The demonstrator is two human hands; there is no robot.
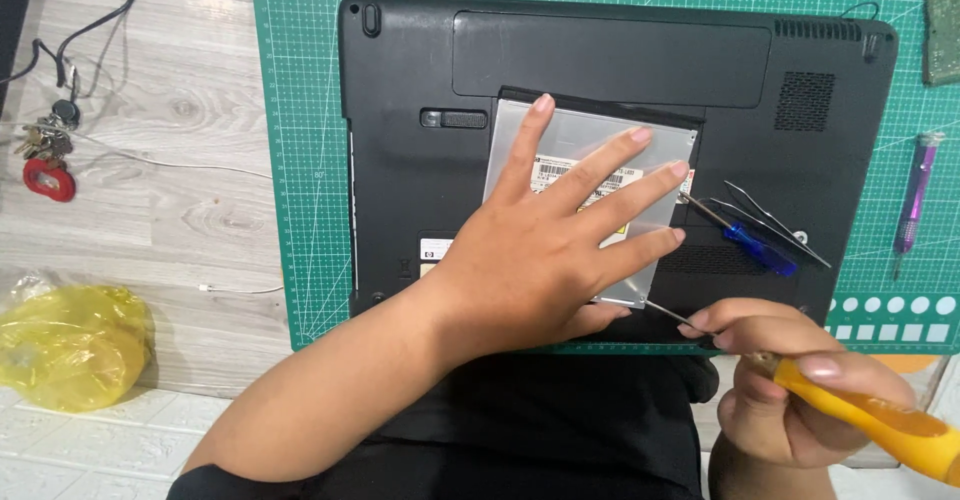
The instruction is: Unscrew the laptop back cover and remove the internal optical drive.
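Note:
A black laptop point(620, 60) lies upside down on a green cutting mat point(300, 160). On its underside rests a flat silver optical drive point(590, 140) with a white label. My left hand point(540, 250) lies flat on the drive, fingers spread, pressing it down. My right hand point(790, 390), at the lower right, grips a yellow-handled screwdriver point(890, 425). Its thin metal shaft point(665, 310) reaches left to the drive's near right corner, by the laptop's front edge.
A small blue screwdriver point(755, 245) and metal tweezers point(780, 222) lie on the laptop right of the drive. A purple tool point(915, 200) rests on the mat at right. Keys point(45, 150), cables and a yellow plastic bag point(70, 345) sit on the wooden table at left.

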